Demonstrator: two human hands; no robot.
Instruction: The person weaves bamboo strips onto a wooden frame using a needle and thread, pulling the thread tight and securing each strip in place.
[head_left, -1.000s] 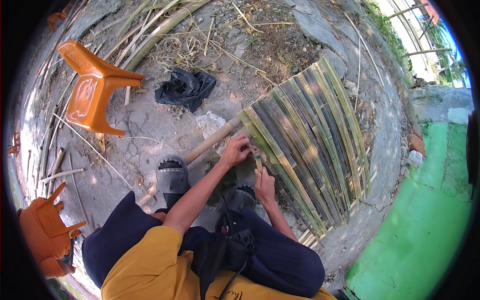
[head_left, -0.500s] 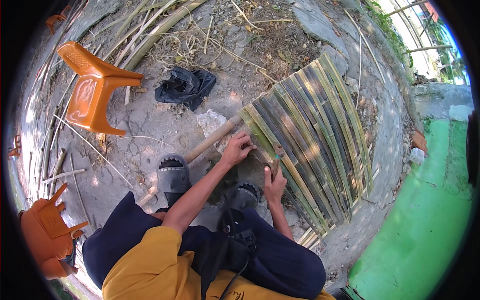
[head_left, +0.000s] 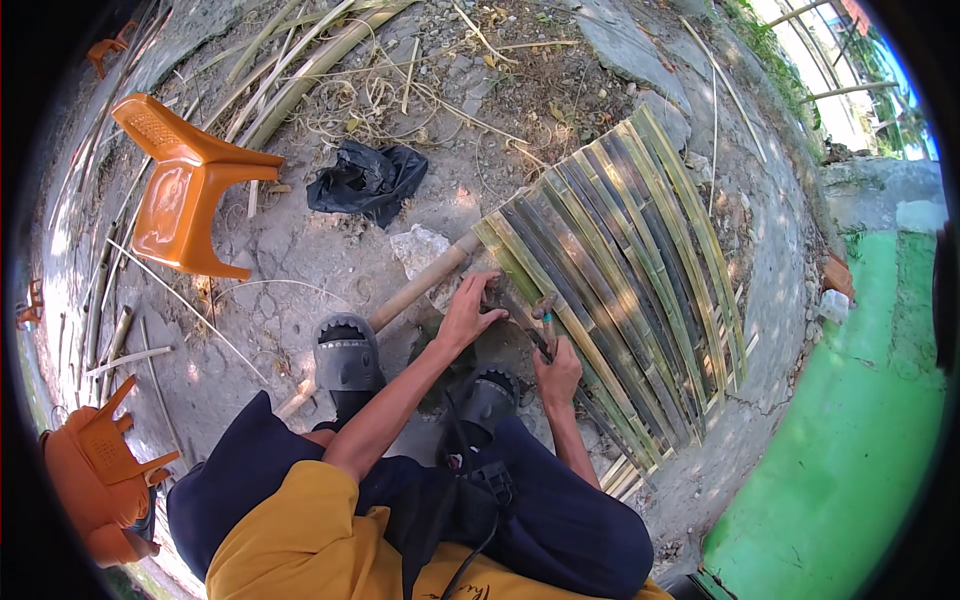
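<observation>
A fan-like panel of split bamboo slats (head_left: 640, 290) lies in front of me to the right, its slats side by side. One end rests across a round wooden pole (head_left: 425, 282). At the panel's near edge my left hand (head_left: 466, 312) is at the end of a dark bamboo slat (head_left: 520, 318), thumb and fingers on either side of it. Any nail there is too small to make out. My right hand (head_left: 558, 375) is closed round the handle of a small hammer (head_left: 545, 310), whose head is raised over the near slats.
An orange plastic chair (head_left: 180, 205) lies tipped at the left, near a black plastic bag (head_left: 367, 182). Bamboo poles (head_left: 310, 75) and loose strips lie behind. A person in orange (head_left: 95, 480) is at the lower left. A green-painted surface (head_left: 830, 430) runs along the right.
My left hand has shifted slightly left and its fingers have straightened. My right hand has moved slightly right and down, with the hammer head tilting back toward the left.
</observation>
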